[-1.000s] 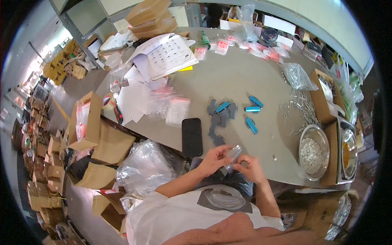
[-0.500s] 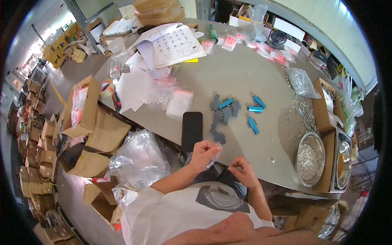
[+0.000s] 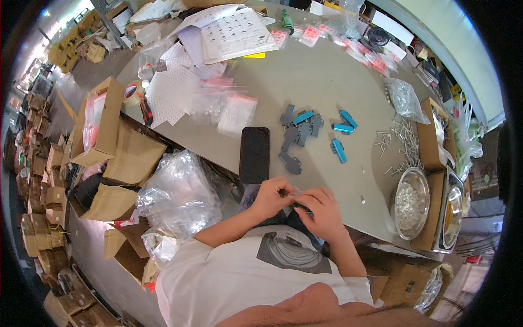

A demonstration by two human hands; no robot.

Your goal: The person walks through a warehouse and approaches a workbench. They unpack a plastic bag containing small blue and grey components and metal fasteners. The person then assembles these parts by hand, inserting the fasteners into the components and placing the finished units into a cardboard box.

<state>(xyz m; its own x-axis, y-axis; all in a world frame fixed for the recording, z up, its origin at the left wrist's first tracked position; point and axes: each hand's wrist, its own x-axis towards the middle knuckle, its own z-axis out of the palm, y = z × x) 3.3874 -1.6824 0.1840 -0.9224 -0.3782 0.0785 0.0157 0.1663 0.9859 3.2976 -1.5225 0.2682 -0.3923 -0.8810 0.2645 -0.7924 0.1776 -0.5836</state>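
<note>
While the left hand (image 3: pixel 271 197) is pinching a small clear piece (image 3: pixel 291 193) at the near edge of the desk (image 3: pixel 305 87), just below the black phone (image 3: pixel 255 155), the right hand (image 3: pixel 321 211) is curling closed against it, its fingers hiding most of it.

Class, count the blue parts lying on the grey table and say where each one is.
4: one on the grey pieces, two right of them, one lower. Others may be hidden.
</note>
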